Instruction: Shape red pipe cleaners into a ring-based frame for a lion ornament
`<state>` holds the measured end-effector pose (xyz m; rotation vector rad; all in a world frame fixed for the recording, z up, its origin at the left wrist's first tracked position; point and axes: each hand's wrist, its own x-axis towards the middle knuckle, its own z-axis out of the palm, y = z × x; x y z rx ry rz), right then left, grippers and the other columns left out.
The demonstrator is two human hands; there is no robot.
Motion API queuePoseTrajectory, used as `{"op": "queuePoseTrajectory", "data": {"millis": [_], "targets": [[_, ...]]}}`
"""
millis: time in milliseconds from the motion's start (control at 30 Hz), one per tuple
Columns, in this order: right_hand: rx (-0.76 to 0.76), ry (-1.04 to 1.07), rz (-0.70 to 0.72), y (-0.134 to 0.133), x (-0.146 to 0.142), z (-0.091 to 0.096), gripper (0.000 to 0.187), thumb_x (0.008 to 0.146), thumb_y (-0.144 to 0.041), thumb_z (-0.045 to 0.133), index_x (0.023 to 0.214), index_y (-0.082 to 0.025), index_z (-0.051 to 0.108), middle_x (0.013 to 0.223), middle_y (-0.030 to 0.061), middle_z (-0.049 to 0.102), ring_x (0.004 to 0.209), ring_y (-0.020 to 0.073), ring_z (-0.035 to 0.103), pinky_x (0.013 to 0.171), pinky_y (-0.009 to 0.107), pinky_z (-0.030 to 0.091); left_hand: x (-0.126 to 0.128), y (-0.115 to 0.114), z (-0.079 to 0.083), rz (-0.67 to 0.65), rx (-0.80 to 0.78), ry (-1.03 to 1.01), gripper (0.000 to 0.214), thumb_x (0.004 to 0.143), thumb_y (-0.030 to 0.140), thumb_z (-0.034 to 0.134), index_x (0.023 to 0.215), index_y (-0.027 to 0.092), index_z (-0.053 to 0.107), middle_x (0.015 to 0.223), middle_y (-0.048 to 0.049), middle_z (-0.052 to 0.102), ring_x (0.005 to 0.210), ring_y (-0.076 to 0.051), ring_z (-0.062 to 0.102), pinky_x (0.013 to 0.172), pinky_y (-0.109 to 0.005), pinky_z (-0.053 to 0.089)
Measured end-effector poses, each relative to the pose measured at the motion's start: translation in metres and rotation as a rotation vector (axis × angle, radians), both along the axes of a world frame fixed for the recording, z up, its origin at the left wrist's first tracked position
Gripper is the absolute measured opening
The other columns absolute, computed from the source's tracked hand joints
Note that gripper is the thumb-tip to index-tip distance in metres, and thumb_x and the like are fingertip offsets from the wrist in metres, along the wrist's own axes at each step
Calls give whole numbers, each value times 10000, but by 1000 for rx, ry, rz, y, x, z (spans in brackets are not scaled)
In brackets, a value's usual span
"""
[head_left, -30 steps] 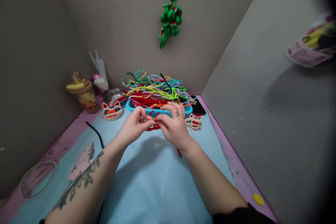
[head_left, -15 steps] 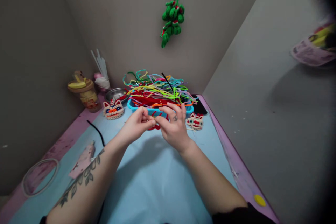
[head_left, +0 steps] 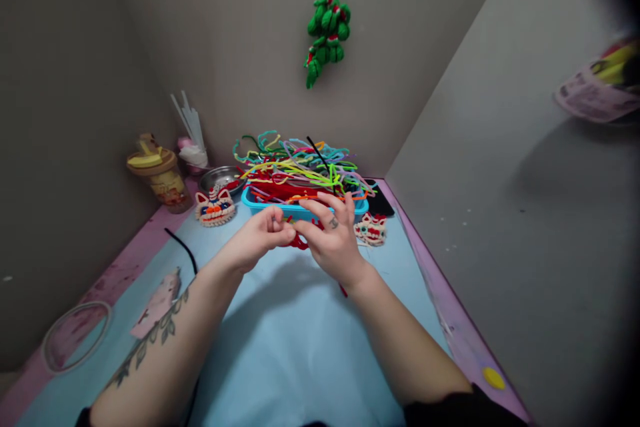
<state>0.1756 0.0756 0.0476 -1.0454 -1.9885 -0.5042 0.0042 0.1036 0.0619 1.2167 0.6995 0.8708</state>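
My left hand [head_left: 257, 237] and my right hand [head_left: 331, 235] meet above the light blue table top [head_left: 295, 353]. Both pinch a red pipe cleaner [head_left: 299, 241] between thumb and fingers. Its loose end shows under my right wrist. The other fingers of my right hand are spread. Just beyond the hands stands a blue basket [head_left: 255, 201] heaped with pipe cleaners [head_left: 295, 167] of many colours.
Two small woven cat-face pieces, one at the left [head_left: 215, 207] and one at the right [head_left: 371, 229], flank the basket. A metal bowl [head_left: 220, 179], a yellow-lidded cup [head_left: 159, 177], a black pipe cleaner [head_left: 181, 248], a tape ring [head_left: 75, 340] and a phone [head_left: 380, 202] lie around. A green ornament [head_left: 327, 27] hangs on the wall.
My hands stay together on the red pipe cleaner with small finger shifts. Its loose end under my right wrist was hidden half a second ago and shows again.
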Motion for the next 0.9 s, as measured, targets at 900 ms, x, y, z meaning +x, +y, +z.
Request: {"op": "queuePoseTrajectory", "data": {"millis": [900], "targets": [[-323,263,-4,-7,-7,11,146,799,-165,535,701,-226,625,1101,51,565,1125,255,436,1023,499,286,6,-11,-10,398,1062,740,110,830,157,486,749,211,434,766,-34,648,705,-179,561,635,-299,388]]}}
